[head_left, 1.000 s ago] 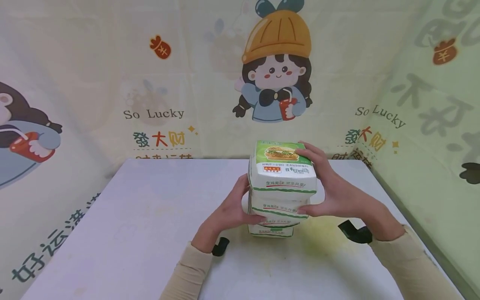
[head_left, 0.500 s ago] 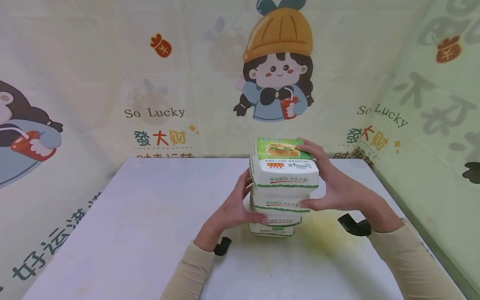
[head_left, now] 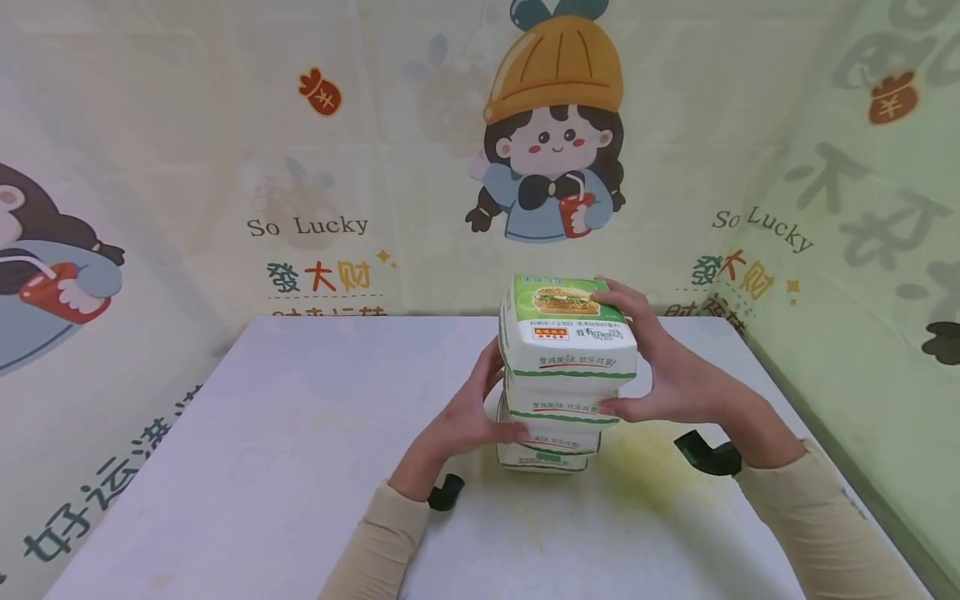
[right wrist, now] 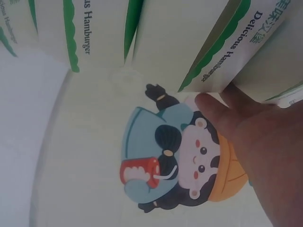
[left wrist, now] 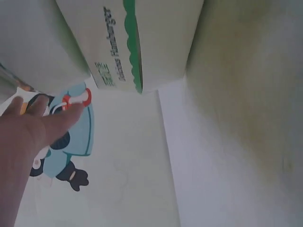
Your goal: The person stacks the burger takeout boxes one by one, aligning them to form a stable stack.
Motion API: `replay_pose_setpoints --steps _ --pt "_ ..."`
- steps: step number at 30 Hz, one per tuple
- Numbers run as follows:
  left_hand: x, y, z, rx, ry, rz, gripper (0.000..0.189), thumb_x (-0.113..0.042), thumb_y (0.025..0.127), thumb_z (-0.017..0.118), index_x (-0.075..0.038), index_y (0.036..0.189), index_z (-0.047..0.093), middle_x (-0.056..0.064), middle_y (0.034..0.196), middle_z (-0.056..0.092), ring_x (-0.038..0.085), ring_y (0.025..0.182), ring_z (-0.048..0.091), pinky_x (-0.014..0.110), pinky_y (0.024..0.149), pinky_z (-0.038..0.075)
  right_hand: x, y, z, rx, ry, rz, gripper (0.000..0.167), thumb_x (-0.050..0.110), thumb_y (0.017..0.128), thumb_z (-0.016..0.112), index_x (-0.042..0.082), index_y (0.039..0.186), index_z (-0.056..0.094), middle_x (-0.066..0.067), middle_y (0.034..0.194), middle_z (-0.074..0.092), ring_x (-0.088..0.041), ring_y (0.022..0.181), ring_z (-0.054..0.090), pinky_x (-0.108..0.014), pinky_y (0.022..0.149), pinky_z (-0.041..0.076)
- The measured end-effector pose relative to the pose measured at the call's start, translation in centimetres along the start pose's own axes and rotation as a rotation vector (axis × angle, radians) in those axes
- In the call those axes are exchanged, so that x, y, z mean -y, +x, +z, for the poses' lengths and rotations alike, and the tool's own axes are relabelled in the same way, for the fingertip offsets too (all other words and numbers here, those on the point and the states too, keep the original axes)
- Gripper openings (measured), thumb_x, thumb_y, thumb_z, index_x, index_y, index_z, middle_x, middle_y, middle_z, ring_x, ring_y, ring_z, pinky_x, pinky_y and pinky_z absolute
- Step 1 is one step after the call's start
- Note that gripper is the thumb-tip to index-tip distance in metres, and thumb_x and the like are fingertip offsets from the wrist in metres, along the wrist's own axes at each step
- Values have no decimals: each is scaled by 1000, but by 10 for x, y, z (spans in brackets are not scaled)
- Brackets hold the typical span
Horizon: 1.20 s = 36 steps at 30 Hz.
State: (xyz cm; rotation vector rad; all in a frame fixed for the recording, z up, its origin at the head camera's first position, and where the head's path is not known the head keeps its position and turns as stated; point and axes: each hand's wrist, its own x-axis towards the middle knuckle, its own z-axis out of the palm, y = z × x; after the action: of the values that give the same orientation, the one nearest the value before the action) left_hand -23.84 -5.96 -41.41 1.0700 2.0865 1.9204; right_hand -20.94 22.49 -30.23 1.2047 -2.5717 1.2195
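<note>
A stack of several white-and-green hamburger boxes stands on the table, its layers unevenly aligned. The top hamburger box (head_left: 573,342) has a green lid printed with a burger; the bottom box (head_left: 543,458) rests on the tabletop. My right hand (head_left: 675,375) grips the upper right of the stack, fingers at the top box's far right edge and thumb lower, on the box below. On the other side, my left hand (head_left: 465,417) holds the stack lower down, its thumb across the front near the third box (head_left: 566,440). In the left wrist view, the fingers (left wrist: 35,125) reach behind the boxes.
The white table (head_left: 300,433) ends at a pale cloth backdrop (head_left: 420,167) with cartoon prints, which also rises at both sides. A yellowish patch (head_left: 648,467) marks the tabletop right of the stack. Black straps (head_left: 708,454) sit at both wrists.
Over the first half second, my right hand and the upper boxes rise slightly. Since then the stack and both hands have stayed nearly still.
</note>
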Motion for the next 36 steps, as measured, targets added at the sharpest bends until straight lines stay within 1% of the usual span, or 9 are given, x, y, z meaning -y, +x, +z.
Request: replay_pose_setpoints --steps 4,9,13,21,24,27,33,34,36 --pt "-3 0 4 -42 -2 9 111 -27 73 87 -41 155 13 -12 154 34 12 149 25 58 121 16 2 -1 2 -33 -11 1 114 11 72 87 22 154 9 4 164 -6 -17 140 29 -30 93 54" --pt "-4 0 8 -81 -18 41 108 -16 73 84 -37 155 17 -8 154 37 15 148 27 58 121 17 4 -1 5 -71 -20 -19 100 12 80 79 22 154 12 4 164 -2 -22 140 27 -32 90 57" --pt "-4 0 8 -100 -10 52 106 -13 73 84 -36 155 19 -8 152 40 14 146 30 57 120 19 7 0 5 -107 -29 -22 91 12 83 76 24 154 18 6 163 5 -20 138 30 -30 92 56" --pt "-6 -1 6 -100 -16 56 109 -10 74 84 -37 156 18 -9 155 36 14 148 28 57 120 20 9 -4 -1 -184 -102 -19 94 4 77 79 21 153 26 4 160 12 -16 140 29 -15 106 36" --pt "-7 -1 5 -89 -20 44 110 -15 73 85 -38 156 16 -8 155 35 14 149 27 58 121 17 9 -6 -1 -188 -116 7 96 6 77 80 24 154 26 5 160 12 -14 142 26 -25 110 36" --pt "-7 -2 5 -75 -24 35 113 -26 72 88 -39 156 13 -9 156 32 15 149 26 59 121 16 7 -7 -1 -184 -120 17 100 7 75 82 25 155 24 6 161 10 -15 143 25 -46 108 39" --pt "-7 -3 5 -72 -29 29 120 -41 69 89 -41 157 8 -13 160 25 13 150 23 59 122 13 6 -8 0 -179 -108 -1 106 7 71 83 24 156 22 4 163 8 -16 145 22 -44 108 40" --pt "-7 -3 5 -73 -27 29 120 -41 69 89 -41 157 8 -13 161 24 13 151 23 58 122 13 6 -8 0 -179 -107 -9 106 7 70 83 23 156 22 3 164 8 -16 146 21 -46 109 40" --pt "-8 -4 4 -73 -21 33 120 -40 69 89 -40 157 7 -12 162 23 13 151 22 56 123 13 5 -9 0 -181 -87 -17 107 6 69 82 23 156 21 3 164 8 -16 147 18 -62 108 35"
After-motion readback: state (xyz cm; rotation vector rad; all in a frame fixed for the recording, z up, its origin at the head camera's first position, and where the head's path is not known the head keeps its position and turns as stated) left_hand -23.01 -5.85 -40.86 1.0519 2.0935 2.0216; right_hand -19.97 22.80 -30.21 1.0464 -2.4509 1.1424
